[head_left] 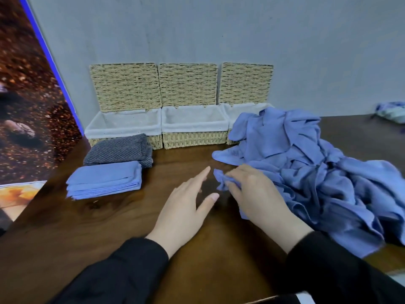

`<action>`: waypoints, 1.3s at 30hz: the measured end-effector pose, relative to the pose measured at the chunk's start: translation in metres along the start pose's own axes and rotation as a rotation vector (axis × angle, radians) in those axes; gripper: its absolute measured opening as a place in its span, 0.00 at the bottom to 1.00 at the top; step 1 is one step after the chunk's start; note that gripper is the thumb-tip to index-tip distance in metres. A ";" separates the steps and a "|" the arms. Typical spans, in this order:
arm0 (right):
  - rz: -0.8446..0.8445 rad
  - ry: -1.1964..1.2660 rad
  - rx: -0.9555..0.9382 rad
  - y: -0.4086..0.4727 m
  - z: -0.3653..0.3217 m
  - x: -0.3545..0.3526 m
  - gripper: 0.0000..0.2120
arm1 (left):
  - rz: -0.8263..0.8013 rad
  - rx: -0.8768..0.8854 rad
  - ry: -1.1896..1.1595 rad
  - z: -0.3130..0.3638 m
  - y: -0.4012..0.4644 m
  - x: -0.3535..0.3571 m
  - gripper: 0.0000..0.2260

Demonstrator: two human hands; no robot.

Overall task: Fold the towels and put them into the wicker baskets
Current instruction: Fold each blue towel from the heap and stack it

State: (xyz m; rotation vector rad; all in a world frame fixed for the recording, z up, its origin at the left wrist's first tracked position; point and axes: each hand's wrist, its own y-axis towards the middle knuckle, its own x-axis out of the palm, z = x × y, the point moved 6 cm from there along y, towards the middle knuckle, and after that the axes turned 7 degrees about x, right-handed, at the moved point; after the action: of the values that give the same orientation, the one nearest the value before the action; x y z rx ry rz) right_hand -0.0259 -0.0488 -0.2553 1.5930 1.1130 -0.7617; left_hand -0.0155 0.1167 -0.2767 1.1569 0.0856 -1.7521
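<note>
A heap of crumpled blue towels (311, 170) covers the right half of the dark wooden table (122, 220). My right hand (256, 191) grips a bunched corner of one blue towel at the heap's left edge. My left hand (186, 205) hovers flat beside it, fingers straight, holding nothing. A stack of folded blue towels (105, 182) lies at the left, with a folded grey striped towel (119, 151) behind it. Three lined wicker baskets stand open against the wall: left (122, 126), middle (194, 126), and right (232, 110), the last partly hidden by the heap.
The baskets' woven lids (188, 84) lean upright against the grey wall. A patterned panel with a blue edge (32, 106) bounds the table on the left. A small bluish bundle of cloth (392, 111) lies at the far right.
</note>
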 end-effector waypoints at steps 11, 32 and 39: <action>0.016 0.582 -0.172 0.008 -0.077 -0.044 0.23 | 0.595 -0.261 -0.754 0.006 0.010 -0.063 0.14; -0.221 0.811 -0.110 0.030 -0.122 -0.040 0.19 | 0.591 -0.275 -0.574 0.008 0.023 -0.194 0.16; -0.349 0.618 -0.029 0.024 -0.092 -0.034 0.15 | 0.600 -0.384 -0.587 -0.021 0.010 -0.194 0.17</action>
State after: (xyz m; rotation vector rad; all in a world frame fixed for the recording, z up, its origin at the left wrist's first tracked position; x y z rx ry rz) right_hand -0.0207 0.0273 -0.1890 1.6768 1.8732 -0.4688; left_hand 0.0155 0.2562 -0.1430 0.3082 -0.2472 -1.3812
